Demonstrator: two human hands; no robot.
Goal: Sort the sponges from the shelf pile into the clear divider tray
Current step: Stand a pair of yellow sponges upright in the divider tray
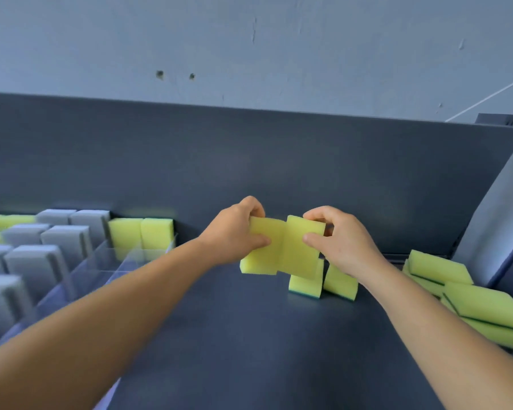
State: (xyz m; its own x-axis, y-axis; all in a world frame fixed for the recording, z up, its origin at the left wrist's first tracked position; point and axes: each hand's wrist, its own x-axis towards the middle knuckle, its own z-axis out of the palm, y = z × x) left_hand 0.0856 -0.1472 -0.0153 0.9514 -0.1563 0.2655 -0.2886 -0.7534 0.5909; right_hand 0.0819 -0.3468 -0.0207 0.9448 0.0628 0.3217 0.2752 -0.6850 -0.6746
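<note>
— Head view, centre of the frame: what are the hands doing?

— Each one grips a sponge. The left hand (234, 235) pinches a flat yellow foam sponge (261, 253) between thumb and curled fingers, and the right hand (338, 241) clasps a second yellow foam sponge (301, 250) the same way. The two sponges are held up side by side above the dark grey shelf surface (234, 335), their edges touching or slightly overlapping.

— And below them?

— Two more yellow sponges with green scouring undersides (305, 285) stand on edge on the shelf, just under the right wrist. At the right edge of the frame lies the loose pile of yellow sponges (480, 306), stacked flat and askew.

— Where is the tray?

— Left side of the frame. The clear plastic divider tray (125, 261) sits on the shelf against the dark back panel (279, 161). Its left compartments hold upright grey sponges (65, 241) in rows, and a pair of upright yellow sponges (141, 233) stands in the far compartment by the back panel. More yellow shows at the far left edge, though it is blurred, so I cannot tell which compartment that is. The nearer cells beside the left forearm look bare.

— Behind it all?

— A pale painted wall (279, 48) across the top.
</note>
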